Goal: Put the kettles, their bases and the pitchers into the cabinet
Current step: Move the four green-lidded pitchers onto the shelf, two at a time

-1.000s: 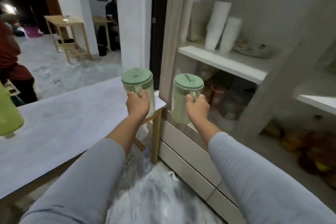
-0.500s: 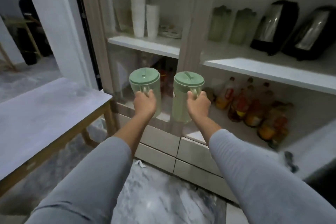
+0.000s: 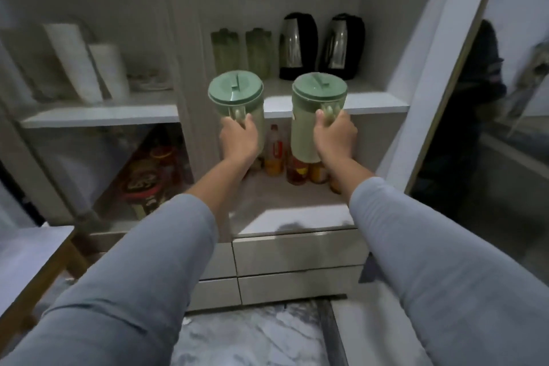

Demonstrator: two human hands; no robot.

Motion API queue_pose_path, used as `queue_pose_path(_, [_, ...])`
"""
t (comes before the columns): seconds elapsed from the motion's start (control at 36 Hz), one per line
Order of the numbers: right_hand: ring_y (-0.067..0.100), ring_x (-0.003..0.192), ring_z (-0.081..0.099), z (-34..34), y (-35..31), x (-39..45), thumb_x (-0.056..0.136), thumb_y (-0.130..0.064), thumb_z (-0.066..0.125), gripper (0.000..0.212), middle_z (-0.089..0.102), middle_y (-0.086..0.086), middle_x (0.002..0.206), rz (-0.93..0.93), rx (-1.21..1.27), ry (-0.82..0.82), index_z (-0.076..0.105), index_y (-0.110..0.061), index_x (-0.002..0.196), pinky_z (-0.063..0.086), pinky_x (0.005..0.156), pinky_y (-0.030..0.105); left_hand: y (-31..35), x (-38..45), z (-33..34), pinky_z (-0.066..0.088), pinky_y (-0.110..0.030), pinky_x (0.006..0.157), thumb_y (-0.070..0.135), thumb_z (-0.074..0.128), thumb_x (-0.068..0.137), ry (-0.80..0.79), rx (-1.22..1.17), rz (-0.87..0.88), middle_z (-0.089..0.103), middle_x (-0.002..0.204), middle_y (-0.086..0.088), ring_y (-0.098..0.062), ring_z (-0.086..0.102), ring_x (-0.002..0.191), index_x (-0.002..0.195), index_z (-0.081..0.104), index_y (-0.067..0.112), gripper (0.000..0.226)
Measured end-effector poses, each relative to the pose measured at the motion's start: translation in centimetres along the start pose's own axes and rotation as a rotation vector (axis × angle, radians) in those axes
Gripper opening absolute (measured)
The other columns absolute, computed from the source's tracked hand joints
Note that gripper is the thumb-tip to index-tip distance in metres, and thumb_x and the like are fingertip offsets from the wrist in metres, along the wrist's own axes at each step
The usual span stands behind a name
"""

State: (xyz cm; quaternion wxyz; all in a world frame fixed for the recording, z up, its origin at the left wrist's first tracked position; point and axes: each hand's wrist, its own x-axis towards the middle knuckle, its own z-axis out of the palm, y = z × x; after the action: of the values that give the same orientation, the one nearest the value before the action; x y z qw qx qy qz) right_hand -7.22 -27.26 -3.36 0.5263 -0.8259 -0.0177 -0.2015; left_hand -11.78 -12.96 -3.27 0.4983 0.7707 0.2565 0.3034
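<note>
My left hand (image 3: 237,140) grips the handle of a green lidded pitcher (image 3: 236,95). My right hand (image 3: 335,137) grips the handle of a second green pitcher (image 3: 315,104). Both pitchers hang upright in front of the open right section of the cabinet, level with its upper shelf (image 3: 371,102). On that shelf stand two more green pitchers (image 3: 242,49) at the back left and two black and steel kettles (image 3: 322,46) at the back right. The front of the shelf is bare.
Several bottles (image 3: 294,163) stand on the lower shelf behind my hands. White paper rolls (image 3: 89,68) sit behind the left glass door. The open door (image 3: 445,68) stands at the right. Drawers (image 3: 297,255) lie below. A table corner (image 3: 35,246) is at the lower left.
The view has swung right from the table to face the open cabinet section. Both hands have carried the pitchers up and closer to the upper shelf.
</note>
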Motion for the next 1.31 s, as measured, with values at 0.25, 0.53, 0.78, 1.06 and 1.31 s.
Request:
queue_pose_path(0.25, [0.030, 0.110, 0.058, -4.2, -0.7, 7.4, 0.096, -0.037, 0.048, 0.039, 0.062, 0.014, 0.117, -0.014, -0.009, 0.185, 0.052, -0.004, 0.117, 0.045, 0.090, 0.034, 5.7, 3.2, 5.9, 0.044, -0.039, 0.098, 0.035, 0.042, 0.098, -0.069, -0.058, 0.113, 0.055, 0.126, -0.018, -0.033, 0.053, 0.118, 0.127, 0.044, -0.002, 0.047])
queue_pose_path(0.53, [0.030, 0.107, 0.059, -4.1, 0.8, 18.9, 0.095, -0.037, 0.048, 0.040, 0.062, 0.013, 0.115, -0.043, 0.006, 0.199, 0.053, -0.004, 0.117, 0.047, 0.089, 0.037, 9.7, 8.7, 15.0, 0.045, -0.038, 0.093, 0.037, 0.040, 0.099, -0.072, -0.125, 0.148, 0.056, 0.124, -0.016, -0.030, 0.055, 0.113, 0.127, 0.043, -0.001, 0.047])
queue_pose_path(0.78, [0.031, 0.118, 0.055, -2.2, 2.3, 30.1, 0.096, -0.037, 0.047, 0.043, 0.058, 0.016, 0.125, -0.055, -0.035, 0.051, 0.051, -0.003, 0.123, 0.043, 0.092, 0.032, 13.0, 15.0, 22.7, 0.040, -0.035, 0.097, 0.037, 0.039, 0.101, 0.001, -0.071, 0.084, 0.050, 0.134, -0.021, -0.032, 0.049, 0.124, 0.133, 0.040, -0.006, 0.053])
queue_pose_path(1.06, [0.033, 0.127, 0.049, -0.5, 4.4, 36.7, 0.098, -0.036, 0.047, 0.048, 0.054, 0.018, 0.135, -0.044, -0.147, -0.026, 0.047, 0.001, 0.130, 0.039, 0.100, 0.032, 13.6, 18.4, 28.0, 0.042, -0.034, 0.092, 0.040, 0.040, 0.100, 0.075, 0.017, 0.004, 0.056, 0.129, -0.021, -0.032, 0.054, 0.120, 0.129, 0.045, -0.006, 0.055])
queue_pose_path(1.31, [0.031, 0.114, 0.060, 0.8, 6.0, 38.7, 0.096, -0.038, 0.049, 0.051, 0.058, 0.017, 0.128, -0.016, -0.091, -0.080, 0.043, -0.004, 0.133, 0.047, 0.089, 0.032, 14.1, 19.2, 30.3, 0.042, -0.034, 0.094, 0.033, 0.044, 0.099, 0.056, -0.003, 0.057, 0.052, 0.132, -0.023, -0.033, 0.052, 0.121, 0.129, 0.039, -0.008, 0.051])
